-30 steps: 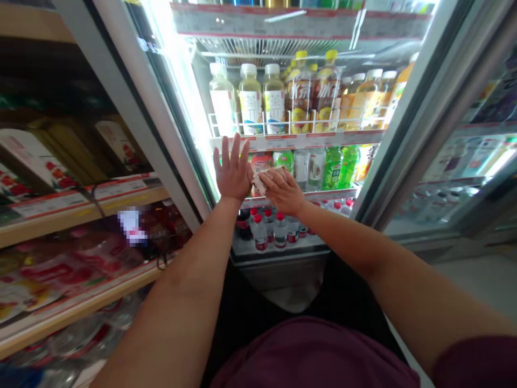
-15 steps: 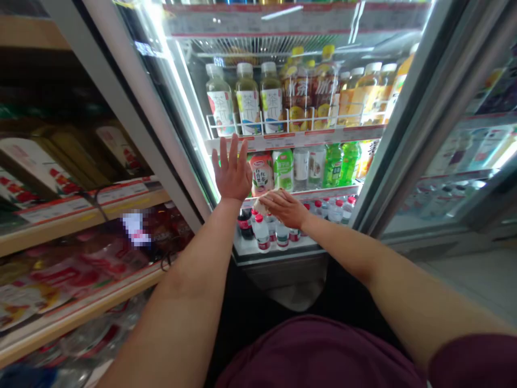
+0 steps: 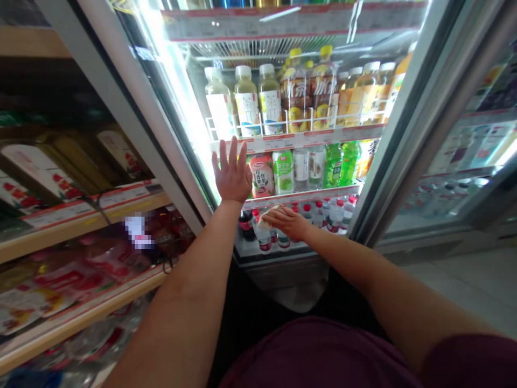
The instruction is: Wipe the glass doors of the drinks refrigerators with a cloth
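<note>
My left hand (image 3: 232, 177) is raised with its fingers spread and its palm toward the glass front of a lit drinks fridge. It appears to rest flat on the glass, in front of the lower drinks shelf. Lower and to the right, my right hand (image 3: 290, 221) presses a pale, crumpled cloth (image 3: 267, 217) against the glass under its fingers. Behind the cloth stand small red-capped water bottles (image 3: 264, 240) on the fridge floor. Just right of my left hand, behind the glass, is a bottle with a red-pink label (image 3: 262, 175).
Tea bottles with white caps (image 3: 245, 99) and yellow-capped bottles (image 3: 297, 89) line the middle fridge shelf. At left stands an open wooden shelf (image 3: 81, 229) with packed bottles. A grey metal door frame (image 3: 404, 156) slants along the right, beside another fridge.
My right hand has slid down a little with the cloth, from the lower shelf edge to in front of the water bottles. My left hand stays in nearly the same place.
</note>
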A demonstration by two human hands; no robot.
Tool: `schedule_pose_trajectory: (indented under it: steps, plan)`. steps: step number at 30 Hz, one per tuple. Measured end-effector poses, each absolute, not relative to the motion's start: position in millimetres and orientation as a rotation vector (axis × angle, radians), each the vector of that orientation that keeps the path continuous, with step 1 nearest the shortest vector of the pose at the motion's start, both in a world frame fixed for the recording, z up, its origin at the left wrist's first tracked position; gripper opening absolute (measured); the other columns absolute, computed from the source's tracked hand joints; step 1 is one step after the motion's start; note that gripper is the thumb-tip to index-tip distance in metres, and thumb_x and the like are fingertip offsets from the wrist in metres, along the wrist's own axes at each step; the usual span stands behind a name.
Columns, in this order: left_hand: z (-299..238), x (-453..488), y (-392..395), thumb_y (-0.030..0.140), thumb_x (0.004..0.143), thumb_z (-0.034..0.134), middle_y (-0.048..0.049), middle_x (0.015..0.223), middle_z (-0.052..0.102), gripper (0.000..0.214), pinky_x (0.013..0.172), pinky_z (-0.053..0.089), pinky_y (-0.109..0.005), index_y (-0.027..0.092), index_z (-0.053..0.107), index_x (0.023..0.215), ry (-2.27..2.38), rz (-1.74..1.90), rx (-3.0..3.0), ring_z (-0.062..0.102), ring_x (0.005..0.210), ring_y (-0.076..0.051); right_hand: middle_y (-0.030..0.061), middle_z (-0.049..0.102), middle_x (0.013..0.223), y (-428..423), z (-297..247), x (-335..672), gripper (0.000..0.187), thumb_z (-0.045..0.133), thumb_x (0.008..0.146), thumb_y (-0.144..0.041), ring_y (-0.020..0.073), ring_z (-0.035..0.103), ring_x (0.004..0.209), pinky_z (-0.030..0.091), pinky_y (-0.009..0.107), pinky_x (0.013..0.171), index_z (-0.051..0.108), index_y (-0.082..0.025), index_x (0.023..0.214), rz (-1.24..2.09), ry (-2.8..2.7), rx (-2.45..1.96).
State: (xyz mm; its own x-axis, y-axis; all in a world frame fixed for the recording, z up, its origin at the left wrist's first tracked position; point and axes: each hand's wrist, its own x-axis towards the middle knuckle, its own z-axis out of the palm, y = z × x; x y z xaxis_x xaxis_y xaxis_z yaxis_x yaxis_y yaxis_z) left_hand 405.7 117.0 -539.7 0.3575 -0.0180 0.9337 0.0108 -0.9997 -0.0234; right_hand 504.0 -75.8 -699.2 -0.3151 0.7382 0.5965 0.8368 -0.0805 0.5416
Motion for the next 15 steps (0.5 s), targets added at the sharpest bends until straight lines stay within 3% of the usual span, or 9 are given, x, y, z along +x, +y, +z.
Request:
schedule_pose_trajectory:
  steps: [7,15]
  plan:
    - [-540,406,118,0.024,0.097,0.042,0.0007,0.166,0.019,0.064,0.128,-0.003,-0.056,0.03,0.027,0.159,0.03,-1.768,-2.565,-0.002,0.155,-0.023,-0.0017,0.044,0.156,-80,-730,507,0.077,0.052,0.073,0.0,0.0186,0.042,0.142,0.037,0.038,0.119,0.046,-0.015,0.149,-1.263,-2.144,-1.796]
    - [-540,406,117,0.025,0.097,0.041,-0.0023,0.165,0.023,0.06,0.127,-0.003,-0.056,0.026,0.032,0.157,-0.018,-1.746,-2.585,-0.002,0.155,-0.024,0.0039,0.049,0.152,-91,-779,519,0.072,0.045,0.078,0.005,0.0151,0.036,0.147,0.027,0.038,0.127,0.047,-0.015,0.148,-0.5,-2.255,-1.708]
